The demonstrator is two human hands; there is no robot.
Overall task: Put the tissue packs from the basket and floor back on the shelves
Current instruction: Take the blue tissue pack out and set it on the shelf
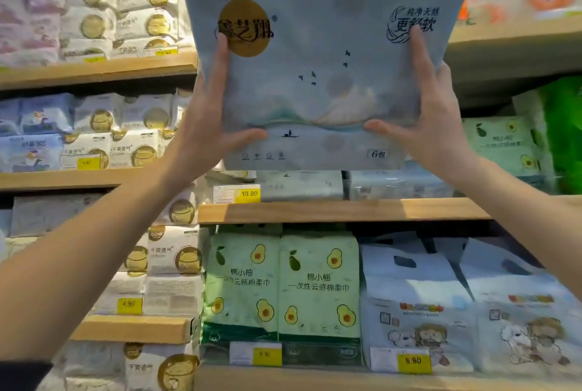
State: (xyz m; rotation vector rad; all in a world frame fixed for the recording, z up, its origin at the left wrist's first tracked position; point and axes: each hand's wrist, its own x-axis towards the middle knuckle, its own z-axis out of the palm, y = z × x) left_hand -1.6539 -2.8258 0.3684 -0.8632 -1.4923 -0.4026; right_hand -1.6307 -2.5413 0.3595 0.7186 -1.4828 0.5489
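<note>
Two hands: gripped one pack between them, raised before the shelves
Pack [318, 76]: pale blue, gold disc upper left, held upright
Left hand [209, 120]: fingers spread on the left edge, thumb under
Right hand [425, 117]: fingers spread on the right edge, thumb under
Shelf [340, 210]: below the pack, similar packs lying flat
Avocado packs [283, 283]: lower shelf, upright
</note>
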